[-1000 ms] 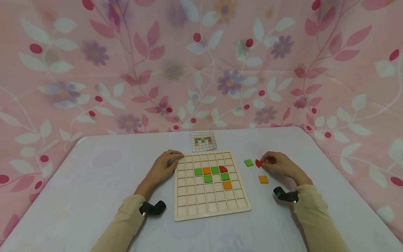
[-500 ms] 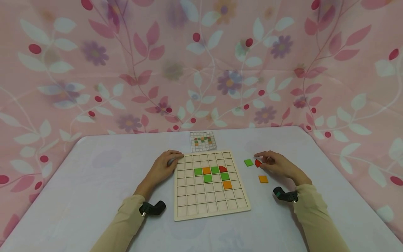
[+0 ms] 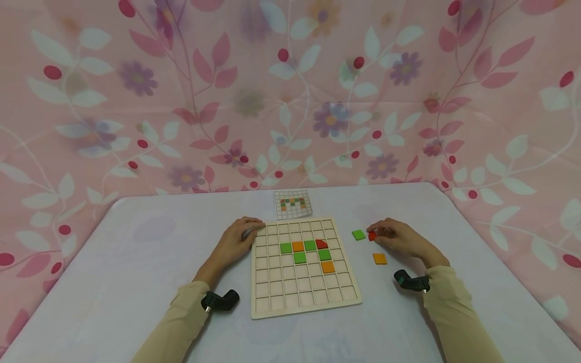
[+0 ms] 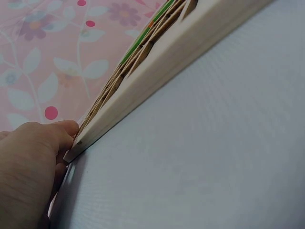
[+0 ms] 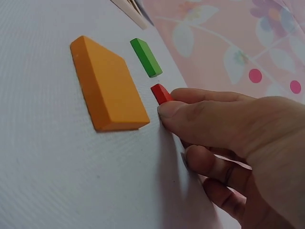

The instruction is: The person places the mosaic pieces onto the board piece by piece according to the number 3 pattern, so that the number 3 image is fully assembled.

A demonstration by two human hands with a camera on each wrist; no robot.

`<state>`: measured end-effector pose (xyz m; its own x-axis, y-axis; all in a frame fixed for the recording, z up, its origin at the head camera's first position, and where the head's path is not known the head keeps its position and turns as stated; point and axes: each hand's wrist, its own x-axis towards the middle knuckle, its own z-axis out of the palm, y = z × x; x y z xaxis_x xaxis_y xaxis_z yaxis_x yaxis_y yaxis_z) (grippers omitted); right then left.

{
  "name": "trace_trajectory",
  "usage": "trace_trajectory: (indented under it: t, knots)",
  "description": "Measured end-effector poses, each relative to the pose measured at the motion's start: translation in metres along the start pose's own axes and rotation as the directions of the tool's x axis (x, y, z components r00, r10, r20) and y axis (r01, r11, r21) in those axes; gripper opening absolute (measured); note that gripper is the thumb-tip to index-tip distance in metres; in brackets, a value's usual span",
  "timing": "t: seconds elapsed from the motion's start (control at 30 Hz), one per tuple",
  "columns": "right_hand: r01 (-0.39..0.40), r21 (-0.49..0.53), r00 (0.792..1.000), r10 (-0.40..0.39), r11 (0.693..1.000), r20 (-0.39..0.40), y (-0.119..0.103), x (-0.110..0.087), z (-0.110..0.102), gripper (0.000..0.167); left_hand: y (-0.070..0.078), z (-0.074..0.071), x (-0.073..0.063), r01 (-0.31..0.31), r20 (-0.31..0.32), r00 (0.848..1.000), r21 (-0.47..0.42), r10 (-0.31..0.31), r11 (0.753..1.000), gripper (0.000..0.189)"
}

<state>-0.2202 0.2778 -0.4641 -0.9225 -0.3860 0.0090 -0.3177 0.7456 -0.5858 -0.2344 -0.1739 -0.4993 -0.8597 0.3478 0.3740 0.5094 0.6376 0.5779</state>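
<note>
A pale wooden grid board (image 3: 277, 297) lies on the table, with green, orange and red pieces in some of its cells. My left hand (image 3: 238, 237) holds the board's far left corner, thumb along the left side and fingers at the far edge. Right of the board, my right hand (image 3: 398, 238) pinches a small red rounded piece (image 5: 161, 93) between thumb and index finger, low over the table. The fingers cover most of that piece. Near this hand lie a green square tile (image 3: 358, 235) and an orange square tile (image 3: 380, 258).
Behind the board lies a printed pattern card (image 3: 293, 204) with a coloured grid. The white-covered table (image 3: 150, 262) ends in front of a pink floral cloth (image 3: 290, 101). Each wrist carries a black camera mount.
My right index finger lifted away from the red piece, then came back down, and the piece is again between finger and thumb. My left hand and the board have stayed put.
</note>
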Motion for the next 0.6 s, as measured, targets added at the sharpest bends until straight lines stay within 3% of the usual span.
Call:
trace_trajectory:
  t: [0.27,0.6]
  knots:
    - [-0.022,-0.004,0.999,0.022,1.0,-0.039,-0.0001,0.0008,0.0006,0.026,-0.0003,0.0008,0.0005,-0.025,-0.012,1.0,0.022,0.025,0.999,0.025]
    - [-0.092,0.032,0.994,0.094,0.995,-0.052,-0.0015,0.0011,0.0016,0.027,-0.0001,0.0004,0.0004,-0.009,0.001,1.0,0.013,0.009,1.0,0.025]
